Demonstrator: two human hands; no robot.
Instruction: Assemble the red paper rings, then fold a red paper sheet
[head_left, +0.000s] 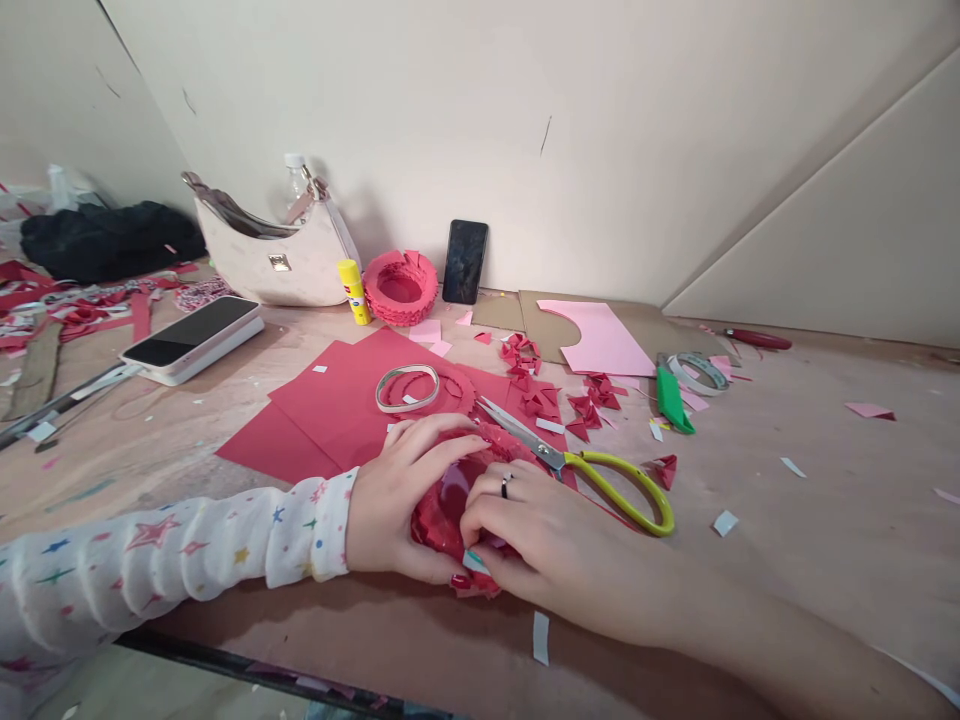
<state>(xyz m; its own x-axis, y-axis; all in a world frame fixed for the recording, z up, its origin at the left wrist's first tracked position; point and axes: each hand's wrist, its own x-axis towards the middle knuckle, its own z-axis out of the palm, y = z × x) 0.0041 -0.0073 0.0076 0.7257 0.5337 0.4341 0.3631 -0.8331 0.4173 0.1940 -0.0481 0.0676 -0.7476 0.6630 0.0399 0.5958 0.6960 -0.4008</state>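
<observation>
Both hands close around a red paper ring [450, 505] at the table's [825, 500] near edge — the left hand [397, 500] cups its left side, the right hand [540, 535] pinches its front rim. Scissors [592, 470] lie just beside the right hand, on red paper sheets [337, 410].

Bore, on a brown tabletop [825, 480] strewn with paper scraps, overlapping red sheets [330, 410] at the middle, a tape ring [407, 388] lying on them. Held yellow-handled scissors [600, 475] just beside a red paper piece [450, 495] near the front edge. Carried a handbag [277, 260], glue stick [352, 290] and red woven ring [401, 287] along the wall (a phone [465, 262] leaned there too). Showed pink paper [600, 340] on cardboard [540, 315] and a green cutter [673, 400] further right.
</observation>
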